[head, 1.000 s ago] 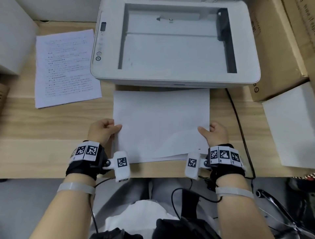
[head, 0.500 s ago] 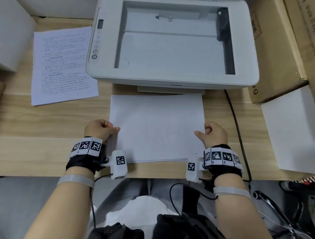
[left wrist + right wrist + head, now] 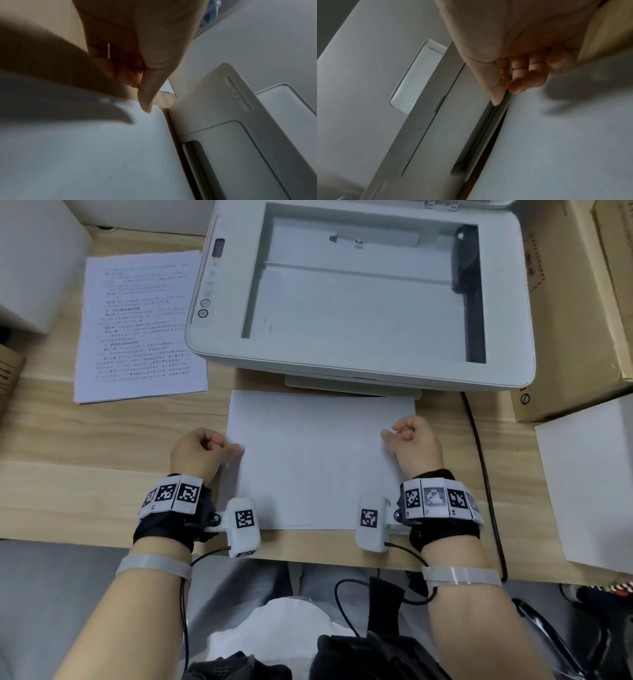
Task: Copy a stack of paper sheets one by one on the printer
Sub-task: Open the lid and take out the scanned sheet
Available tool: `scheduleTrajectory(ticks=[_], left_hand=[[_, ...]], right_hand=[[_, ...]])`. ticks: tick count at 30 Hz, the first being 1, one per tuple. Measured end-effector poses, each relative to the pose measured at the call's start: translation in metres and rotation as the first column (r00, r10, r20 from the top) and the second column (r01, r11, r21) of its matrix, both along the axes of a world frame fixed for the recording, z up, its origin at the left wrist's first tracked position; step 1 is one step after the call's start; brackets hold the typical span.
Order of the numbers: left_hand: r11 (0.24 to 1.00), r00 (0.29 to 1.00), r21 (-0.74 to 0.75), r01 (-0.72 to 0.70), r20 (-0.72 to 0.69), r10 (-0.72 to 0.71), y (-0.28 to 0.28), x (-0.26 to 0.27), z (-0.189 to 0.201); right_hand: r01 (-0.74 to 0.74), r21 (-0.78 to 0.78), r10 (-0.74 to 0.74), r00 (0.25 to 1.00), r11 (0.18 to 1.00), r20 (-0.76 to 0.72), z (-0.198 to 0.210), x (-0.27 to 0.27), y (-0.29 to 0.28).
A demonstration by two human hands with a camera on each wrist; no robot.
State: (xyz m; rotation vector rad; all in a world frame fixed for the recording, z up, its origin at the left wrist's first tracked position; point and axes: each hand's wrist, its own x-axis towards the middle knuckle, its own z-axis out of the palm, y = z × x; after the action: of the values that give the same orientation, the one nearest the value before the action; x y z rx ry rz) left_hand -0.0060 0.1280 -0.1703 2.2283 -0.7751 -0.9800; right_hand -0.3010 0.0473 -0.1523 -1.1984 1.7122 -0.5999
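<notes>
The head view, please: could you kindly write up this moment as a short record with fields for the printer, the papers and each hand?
printer: lid open, scanner glass bare
blank paper stack: flat on the desk, directly in front of the printer
printed sheets: on the desk, left of the printer
left hand: fingers curled, thumb on the stack's left edge
right hand: fingers curled, over the stack's right edge; grip unclear
cardboard box: right of the printer

Dim, perhaps motion-blurred wrist views
</notes>
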Motion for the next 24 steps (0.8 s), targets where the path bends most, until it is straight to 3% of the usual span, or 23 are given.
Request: scheduleTrajectory(ticks=[3, 5, 10, 15, 18, 21, 24], left_hand=[[0.991, 0.998, -0.124, -0.047, -0.043, 0.041, -0.003, 0.018, 0.006], [0.978, 0.991, -0.178, -0.111, -0.093, 0.096, -0.005, 0.039, 0.008], [0.943, 0.968, -0.224, -0.246, -0.103, 0.228, -0.005, 0.111, 0.01], [0.904, 0.924, -0.22, -0.367, 0.023, 0.381, -0.004, 0.18, 0.006], [0.897, 0.903, -0.156, -0.413, 0.058, 0.426, -0.011, 0.213, 0.002], [0.929, 0.93, -0.05, -0.366, 0.009, 0.367, -0.026, 0.233, -0.002], [0.964, 0.96, -0.025, -0.264, -0.108, 0.26, -0.037, 0.242, -0.007]], right_hand=[[-0.101, 0.0, 0.101, 0.995, 0.995, 0.023, -0.003, 0.052, -0.008], [-0.243, 0.012, 0.243, 0.97, 0.97, -0.004, -0.004, 0.091, -0.009], [-0.541, 0.049, 0.543, 0.838, 0.839, -0.056, -0.006, 0.195, -0.009], [-0.599, 0.034, 0.599, 0.796, 0.8, -0.081, -0.006, 0.281, -0.021], [-0.601, -0.02, 0.589, 0.79, 0.799, -0.173, -0.005, 0.312, -0.032], [-0.615, 0.044, 0.604, 0.754, 0.787, -0.259, -0.007, 0.325, -0.04], [-0.687, 0.098, 0.667, 0.647, 0.72, -0.37, -0.009, 0.325, -0.043]])
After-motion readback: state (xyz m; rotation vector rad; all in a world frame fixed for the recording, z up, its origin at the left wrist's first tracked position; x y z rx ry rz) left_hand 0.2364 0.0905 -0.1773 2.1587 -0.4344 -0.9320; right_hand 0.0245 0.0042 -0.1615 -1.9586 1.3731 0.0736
